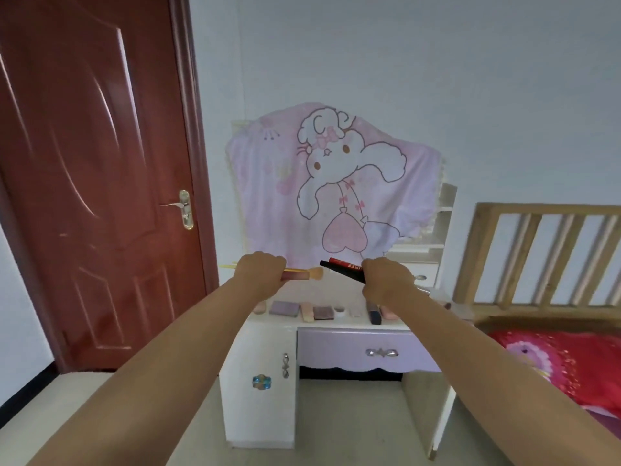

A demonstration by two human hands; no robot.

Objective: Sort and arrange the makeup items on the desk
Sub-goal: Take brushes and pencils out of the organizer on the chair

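Above the desk (353, 326) w/ its palette row: my left hand (260, 270) grips a makeup brush (304, 274), right hand (386, 280) clenched round black n red pencils (341, 269).

- No text, label, brand or number can be read anywhere in the head view.
- The red tube (342, 263), gripped with a black pencil in the right hand (386, 280), carries a short line of dark print along its side, but it is too small and blurred to make out.
- The pink cloth (332, 183) hanging behind the desk bears only a cartoon animal drawing with bows and a heart, and no lettering.
- The palettes (285, 308) lying in a row on the desk top show no legible marks.
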